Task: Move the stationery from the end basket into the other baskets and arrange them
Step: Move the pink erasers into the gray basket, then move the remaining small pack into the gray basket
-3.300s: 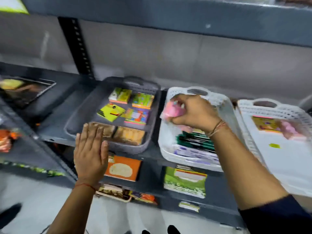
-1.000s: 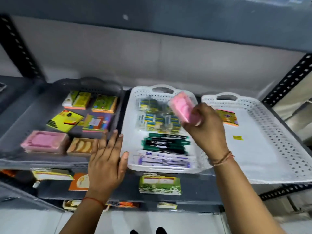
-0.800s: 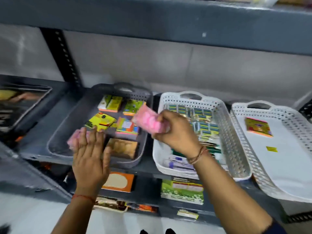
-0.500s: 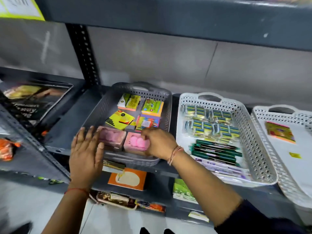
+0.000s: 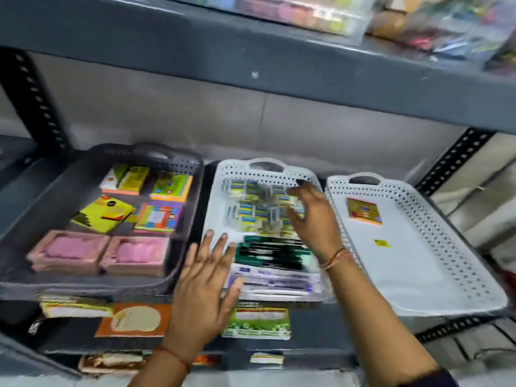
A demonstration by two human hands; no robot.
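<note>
Three baskets stand side by side on a grey shelf. The dark grey basket on the left holds colourful note pads and two pink packs in its front row. The middle white basket holds small blue-green packets, green pens and purple-labelled packs. The right white basket holds one yellow-orange pad and a small yellow sticker. My right hand hovers over the middle basket, fingers spread, holding nothing. My left hand is flat and open at the middle basket's front left corner.
A shelf above carries blurred coloured packs. The shelf below holds an orange pad and a green-white pack. Perforated black uprights stand at left and right. The wall lies close behind the baskets.
My right hand has let go of the second pink pack in the grey basket's front row and moved right over the middle basket. My left hand shifted right from the grey basket.
</note>
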